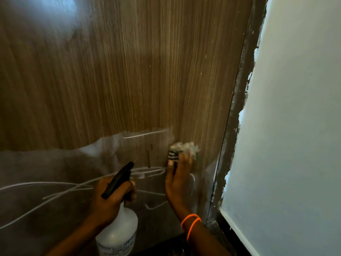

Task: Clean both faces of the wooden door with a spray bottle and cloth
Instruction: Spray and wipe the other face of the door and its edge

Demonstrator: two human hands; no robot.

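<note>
Wiping low on the wooden door point(114, 74): right hand point(178, 179) presses a bunched cloth point(182, 150) flat against the face with its fingers laid over it, just left of the door frame point(234, 115); left hand point(110, 196), below and left of the right, is curled round the neck of the spray bottle point(118, 231), nozzle toward the door. A loose clear film point(55, 163) with creases covers the wood beneath both hands. Best worked, I judge, with even pressure along the grain into the frame edge, misting lightly ahead of the cloth.
</note>
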